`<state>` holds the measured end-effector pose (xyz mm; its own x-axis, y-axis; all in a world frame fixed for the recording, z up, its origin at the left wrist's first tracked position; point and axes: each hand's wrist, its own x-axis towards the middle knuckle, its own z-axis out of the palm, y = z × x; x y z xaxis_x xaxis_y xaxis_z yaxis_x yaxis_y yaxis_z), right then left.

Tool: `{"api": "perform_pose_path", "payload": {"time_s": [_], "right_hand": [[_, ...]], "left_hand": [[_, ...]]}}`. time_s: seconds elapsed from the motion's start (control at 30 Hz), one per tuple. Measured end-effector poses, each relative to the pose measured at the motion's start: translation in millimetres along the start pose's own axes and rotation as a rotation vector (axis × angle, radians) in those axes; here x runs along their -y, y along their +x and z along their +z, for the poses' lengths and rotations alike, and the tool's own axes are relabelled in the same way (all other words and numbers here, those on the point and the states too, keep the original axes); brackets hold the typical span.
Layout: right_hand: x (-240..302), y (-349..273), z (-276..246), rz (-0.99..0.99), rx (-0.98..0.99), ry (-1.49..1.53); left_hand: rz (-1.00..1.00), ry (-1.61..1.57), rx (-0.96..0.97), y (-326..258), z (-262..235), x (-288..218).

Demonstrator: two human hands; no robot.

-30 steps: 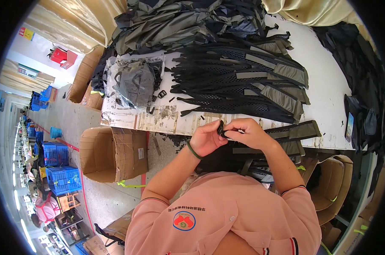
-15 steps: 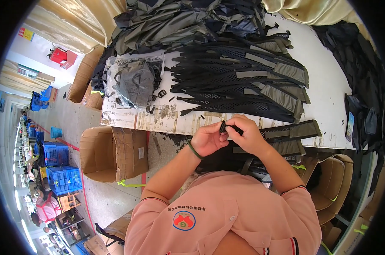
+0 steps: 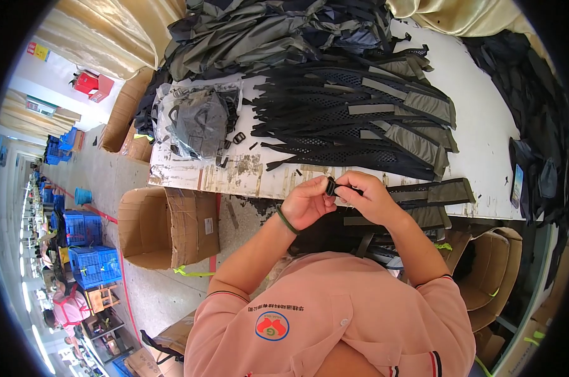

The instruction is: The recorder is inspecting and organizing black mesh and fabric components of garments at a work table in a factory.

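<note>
Pinching a buckle [image 3: 330, 186] in the head view, the left hand [image 3: 306, 204] is holding it at the right hand's [image 3: 367, 199] nine o'clock, while those right fingers are gripping a strap [image 3: 356, 189]. Uneven pulling could be twisting the buckle loose.

Left hand [image 3: 305, 205] and right hand [image 3: 371, 200] on black buckle [image 3: 330, 186], straps [image 3: 370, 109] on white table [image 3: 479, 119]

Buckle [image 3: 330, 186]: smooth plastic. Straps [image 3: 360, 156]: matt cloth, mesh. Bag [image 3: 200, 122]: glossy plastic film. Curtain [image 3: 112, 31]: satiny cloth.
</note>
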<state>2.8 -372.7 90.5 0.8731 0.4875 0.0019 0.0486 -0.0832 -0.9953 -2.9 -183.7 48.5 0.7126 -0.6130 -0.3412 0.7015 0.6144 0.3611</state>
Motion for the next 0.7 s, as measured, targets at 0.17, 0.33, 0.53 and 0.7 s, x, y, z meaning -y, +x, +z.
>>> {"api": "perform_pose_path", "payload": {"time_s": [0.17, 0.33, 0.53, 0.7], "right_hand": [[-6.8, -3.0, 7.1, 0.049, -0.072, 0.205], [5.5, -0.8, 6.7, 0.090, -0.146, 0.219], [1.0, 5.5, 2.9, -0.452, -0.216, -0.519], [1.0, -0.5, 8.6, -0.414, -0.242, -0.282]], "left_hand": [[0.023, 0.077, -0.003, 0.2, -1.1, -1.8], [0.070, 0.244, -0.111, -0.9, 1.3, -5.6], [0.272, 0.402, -0.199, -0.4, 20.5, -1.0], [0.530, 0.680, -0.214, 7.3, 13.8, 5.3]]}}
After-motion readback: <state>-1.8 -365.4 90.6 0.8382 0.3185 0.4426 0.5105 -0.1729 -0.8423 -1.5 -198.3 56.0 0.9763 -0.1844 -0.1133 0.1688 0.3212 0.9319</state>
